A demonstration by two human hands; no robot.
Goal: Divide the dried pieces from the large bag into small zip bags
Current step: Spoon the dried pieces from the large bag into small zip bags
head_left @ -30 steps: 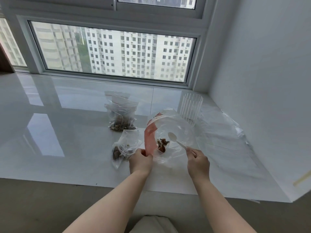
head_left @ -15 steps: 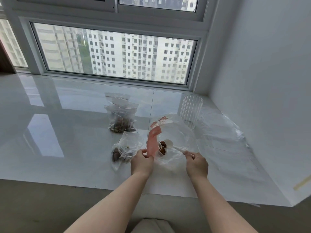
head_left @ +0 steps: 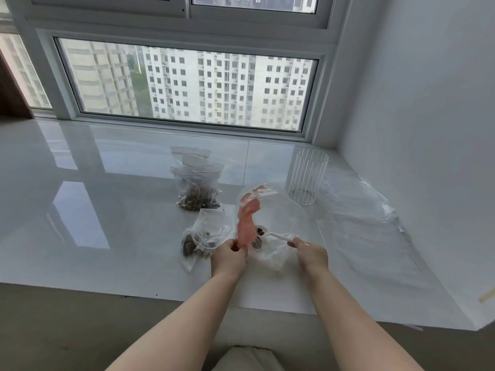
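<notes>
The large clear bag with a pink zip strip lies open on the white sill. My left hand grips its pink rim at the near side. My right hand holds a white plastic spoon by the handle, its bowl inside the bag among the few brown dried pieces. Left of the large bag lies a small open zip bag with some pieces in it. Behind it stand filled small zip bags in a cluster.
A ribbed clear glass cup stands behind the large bag on the right. Flat clear plastic bags lie along the white wall. The sill's front edge runs just below my hands. A window closes the back.
The spoon's bowl has moved down and left, from above the pieces to among them. The large bag's mouth has slumped a little. My left hand keeps its grip on the rim.
</notes>
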